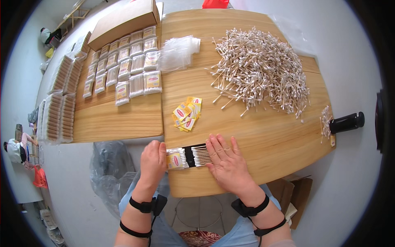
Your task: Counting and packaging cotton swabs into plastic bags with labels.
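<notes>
At the table's near edge, my left hand (152, 161) is closed at the left end of a clear bag of cotton swabs (180, 156), pinching it. A yellow and white label card (173, 161) shows inside that bag. Just right of it, a row of cotton swabs (200, 155) lies side by side across a black strip (189, 156). My right hand (226, 162) rests flat on the right end of this row, fingers stretched out, hiding part of it. Beyond my hands lies a small heap of yellow label cards (187, 115).
A large pile of loose cotton swabs (261, 70) covers the far right of the table. Empty clear bags (177, 53) lie at the back middle. Filled swab packs (136, 85) stand in rows at left, before a cardboard box (123, 26). A black cylinder (347, 122) sits at the right edge.
</notes>
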Motion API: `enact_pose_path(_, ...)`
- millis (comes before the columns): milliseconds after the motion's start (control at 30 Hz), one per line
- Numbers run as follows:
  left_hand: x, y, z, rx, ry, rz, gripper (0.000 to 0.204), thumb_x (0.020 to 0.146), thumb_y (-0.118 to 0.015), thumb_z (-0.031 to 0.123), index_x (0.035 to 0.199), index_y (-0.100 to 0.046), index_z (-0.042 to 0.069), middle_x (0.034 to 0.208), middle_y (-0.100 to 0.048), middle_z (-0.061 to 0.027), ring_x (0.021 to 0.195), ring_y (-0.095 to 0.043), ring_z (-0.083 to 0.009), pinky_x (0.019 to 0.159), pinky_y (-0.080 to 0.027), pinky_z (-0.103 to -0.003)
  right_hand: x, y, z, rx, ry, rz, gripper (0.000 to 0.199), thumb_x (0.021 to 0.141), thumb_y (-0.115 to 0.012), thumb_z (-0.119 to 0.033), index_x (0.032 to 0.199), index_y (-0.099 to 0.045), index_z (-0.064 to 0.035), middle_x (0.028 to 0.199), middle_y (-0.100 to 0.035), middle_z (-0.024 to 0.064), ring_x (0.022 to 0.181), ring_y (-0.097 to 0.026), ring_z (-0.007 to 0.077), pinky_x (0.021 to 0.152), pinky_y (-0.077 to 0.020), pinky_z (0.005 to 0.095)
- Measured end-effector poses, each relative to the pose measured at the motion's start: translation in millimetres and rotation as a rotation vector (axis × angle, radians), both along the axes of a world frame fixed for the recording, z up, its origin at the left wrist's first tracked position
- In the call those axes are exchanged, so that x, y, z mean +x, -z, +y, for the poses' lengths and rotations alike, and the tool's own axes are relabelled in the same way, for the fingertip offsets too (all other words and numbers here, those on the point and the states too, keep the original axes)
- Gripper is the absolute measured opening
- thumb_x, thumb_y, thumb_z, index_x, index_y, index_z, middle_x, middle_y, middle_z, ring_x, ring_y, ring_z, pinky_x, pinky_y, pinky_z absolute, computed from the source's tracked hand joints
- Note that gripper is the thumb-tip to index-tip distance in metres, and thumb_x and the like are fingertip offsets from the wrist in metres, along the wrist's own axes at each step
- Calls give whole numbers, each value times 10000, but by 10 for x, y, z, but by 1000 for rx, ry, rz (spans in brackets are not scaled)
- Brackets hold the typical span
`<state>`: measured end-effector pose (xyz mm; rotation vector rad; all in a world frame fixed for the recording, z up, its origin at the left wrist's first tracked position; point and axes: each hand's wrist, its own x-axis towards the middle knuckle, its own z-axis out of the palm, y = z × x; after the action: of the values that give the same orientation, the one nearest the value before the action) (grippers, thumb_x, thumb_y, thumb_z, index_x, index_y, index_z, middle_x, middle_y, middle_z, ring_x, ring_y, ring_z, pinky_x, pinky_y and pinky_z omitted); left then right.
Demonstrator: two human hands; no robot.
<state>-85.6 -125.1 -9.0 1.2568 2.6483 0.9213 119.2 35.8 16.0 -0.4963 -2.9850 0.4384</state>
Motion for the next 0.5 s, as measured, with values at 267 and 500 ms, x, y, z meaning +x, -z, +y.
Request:
enact_pose_path(267, -22, 57, -35, -27, 4, -288, 346, 1096, -390, 278, 898, -513, 22, 825, -592, -230, 813, -557, -469, 706, -429, -541, -150, -16, -72, -5, -60, -18, 677, 966, -599, -350, 1539, -403, -47, 1609, -390, 101, 1517, -304, 239, 1260, -121, 518)
enact_pose_path(500, -20, 62, -16, -4, 19, -336, 337, 1095, -393, 271, 904, -516, 23, 821, -590, -228, 813, -557, -468, 712, -428, -541, -273, 0, -160, 7, -47, 6, 665, 963, -593, -357, 1528, -424, -51, 1602, -401, 100, 1509, -320, 234, 1257, -134, 519)
